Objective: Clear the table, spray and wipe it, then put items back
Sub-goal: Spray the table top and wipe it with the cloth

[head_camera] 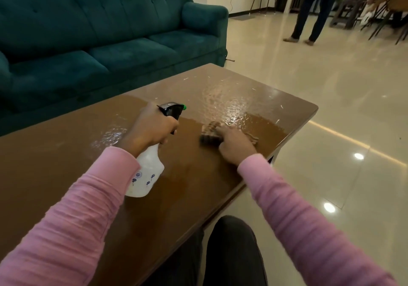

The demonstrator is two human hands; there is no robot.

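The cleared table (55,159) is shining wet beyond my right hand (236,146), which is gripping the cloth (209,132); my left hand (150,128) is holding the spray bottle (148,175). Wiping is barely starting, I think.

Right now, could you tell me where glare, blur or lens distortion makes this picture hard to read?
Head view: light glares off the wet far end of the table and in spots off the floor; the cloth under the right hand is motion-blurred; the left hand and spray bottle look sharper; the wide lens bows the table edge and sofa.
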